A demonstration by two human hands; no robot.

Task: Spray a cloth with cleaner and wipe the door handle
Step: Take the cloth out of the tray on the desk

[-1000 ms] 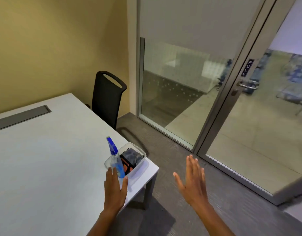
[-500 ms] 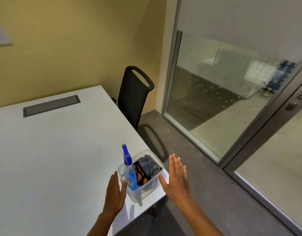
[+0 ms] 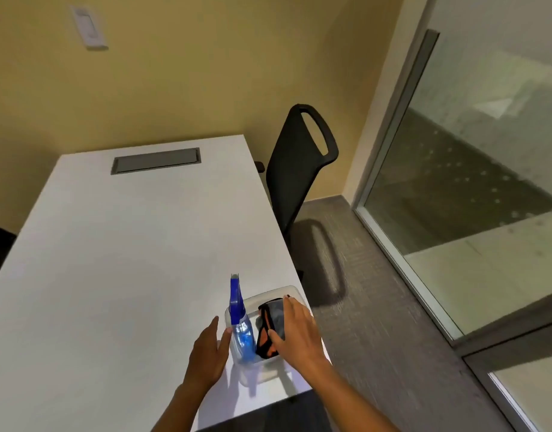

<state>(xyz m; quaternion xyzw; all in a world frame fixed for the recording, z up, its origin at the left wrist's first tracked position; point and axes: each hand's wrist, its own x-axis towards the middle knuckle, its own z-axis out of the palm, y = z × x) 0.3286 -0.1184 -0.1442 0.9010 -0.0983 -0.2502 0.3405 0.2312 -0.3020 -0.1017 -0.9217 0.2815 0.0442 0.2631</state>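
A clear plastic tub (image 3: 270, 295) stands at the near right corner of the white table (image 3: 128, 260). In it a blue spray bottle (image 3: 240, 325) stands upright beside a folded grey cloth with orange edging (image 3: 270, 319). My right hand (image 3: 295, 333) lies on top of the cloth, thumb on its near side, fingers spread over it. My left hand (image 3: 207, 353) is open just left of the bottle, thumb close to its body. The door handle is out of view.
A black chair (image 3: 299, 169) stands at the table's right side. A glass wall (image 3: 474, 188) and its metal frame run along the right over grey carpet. A grey cable flap (image 3: 156, 160) sits at the table's far end.
The view has swung left, so the door and its handle have left the frame. My right hand moved from mid-air onto the cloth in the tub. My left hand stayed by the bottle.
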